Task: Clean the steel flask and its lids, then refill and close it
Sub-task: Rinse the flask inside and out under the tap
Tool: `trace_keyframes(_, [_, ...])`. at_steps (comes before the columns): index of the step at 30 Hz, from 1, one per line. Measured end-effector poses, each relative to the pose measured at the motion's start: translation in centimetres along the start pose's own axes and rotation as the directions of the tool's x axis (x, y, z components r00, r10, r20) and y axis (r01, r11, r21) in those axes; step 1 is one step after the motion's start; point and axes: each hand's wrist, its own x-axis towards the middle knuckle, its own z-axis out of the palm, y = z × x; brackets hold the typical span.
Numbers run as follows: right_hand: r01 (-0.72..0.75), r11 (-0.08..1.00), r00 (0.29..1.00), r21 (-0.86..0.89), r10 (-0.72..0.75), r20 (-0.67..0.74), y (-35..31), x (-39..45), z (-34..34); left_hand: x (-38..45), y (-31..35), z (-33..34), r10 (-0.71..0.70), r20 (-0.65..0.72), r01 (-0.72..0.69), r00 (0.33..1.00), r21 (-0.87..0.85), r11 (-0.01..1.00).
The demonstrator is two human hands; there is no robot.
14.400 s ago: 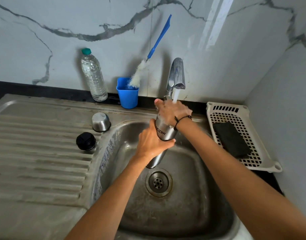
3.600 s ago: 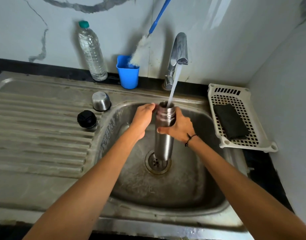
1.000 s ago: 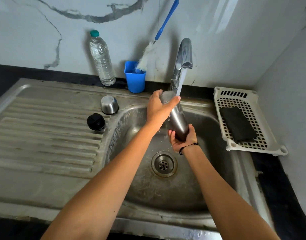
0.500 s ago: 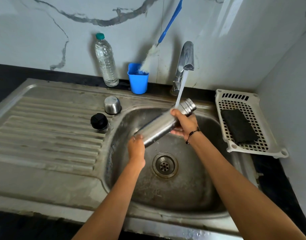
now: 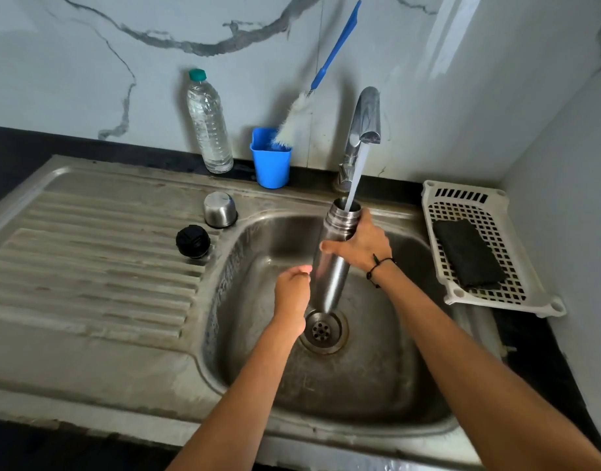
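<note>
Flask (image 5: pixel 329 266) steel, slim, upright over sink (image 5: pixel 377 385) drain (image 5: pixel 323 331), mouth open under tap (image 5: pixel 365 120) stream; right hand (image 5: pixel 362 246) wraps fingers round its upper body just below threaded neck; left hand (image 5: pixel 292 288) loosely curled beside lower body, contact unclear, holds nothing; steel cap (image 5: pixel 220 209) and black stopper (image 5: pixel 192 241) sit on drainboard left of basin, near its rim; basin open below flask.

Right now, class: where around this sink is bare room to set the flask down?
Free: the ribbed drainboard left of the black lid. Crowded: the back ledge with bottle, blue cup and tap; the basket holds a scrubber.
</note>
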Motion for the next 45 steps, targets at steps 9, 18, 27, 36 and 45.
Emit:
trace_keyframes(9, [0.09, 0.991, 0.992, 0.102, -0.08, -0.097, -0.7, -0.1, -1.3, -0.4, 0.2, 0.3, 0.014, -0.019, -0.014, 1.0, -0.016, 1.0])
trace_keyframes(18, [0.144, 0.974, 0.982, 0.176, -0.119, -0.146, -0.9, -0.4, -2.9, -0.5, 0.0, 0.3, 0.011, -0.037, -0.012, 0.999, -0.037, 0.999])
trace_keyframes(27, [0.188, 0.976, 0.975, 0.109, -0.173, -0.138, -1.5, -0.1, -3.8, -0.3, -2.0, -0.2, -0.07, -0.022, 0.07, 0.997, -0.011, 0.997])
trace_keyframes(36, [-0.28, 0.892, 0.96, 0.356, 0.25, 0.129, 4.5, -2.3, 0.6, -0.8, -2.8, -0.6, -0.121, -0.044, 0.123, 0.992, 0.056, 0.991])
trace_keyframes(45, [-0.291, 0.148, 0.917, 0.945, 0.325, 0.231, 2.7, -4.7, 0.3, -3.4, -1.2, 0.9, -0.098, 0.174, 0.103, 0.98, -0.02, 0.995])
